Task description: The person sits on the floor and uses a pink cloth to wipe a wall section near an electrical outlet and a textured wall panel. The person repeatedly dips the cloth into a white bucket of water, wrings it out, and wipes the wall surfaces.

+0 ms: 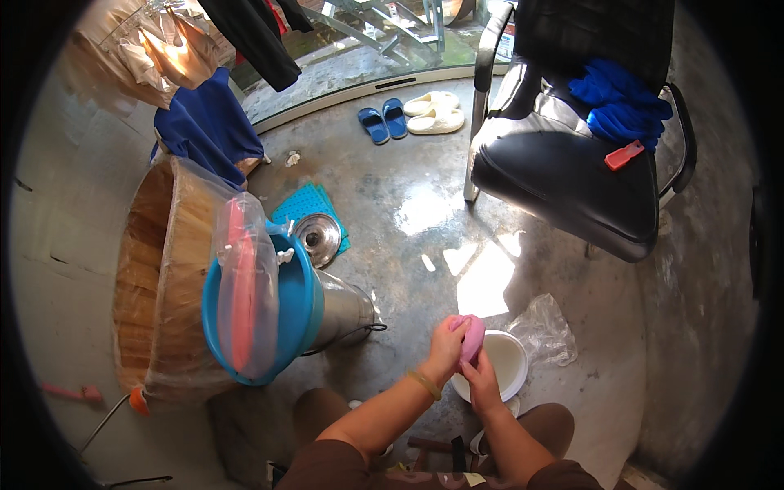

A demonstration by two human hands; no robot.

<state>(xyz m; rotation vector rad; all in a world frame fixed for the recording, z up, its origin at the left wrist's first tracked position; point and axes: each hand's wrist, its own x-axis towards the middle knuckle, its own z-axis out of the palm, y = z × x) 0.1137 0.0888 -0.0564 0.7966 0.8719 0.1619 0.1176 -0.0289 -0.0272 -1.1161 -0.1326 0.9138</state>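
Observation:
A crumpled pink cloth is gripped between both hands, above the left rim of a white plastic bucket. My left hand closes around the cloth from the left; a yellowish bangle circles that wrist. From below, my right hand holds the cloth's lower end, its fingers close to the left hand's. The bucket holds something pale that I cannot make out. Touching its upper right side, a clear plastic bag lies on the concrete floor.
To the left, a blue basin with a clear-and-pink plastic item leans by a metal container and a plastic-wrapped wooden tub. A metal lid lies on turquoise mats. A black chair stands upper right; slippers sit near the glass door.

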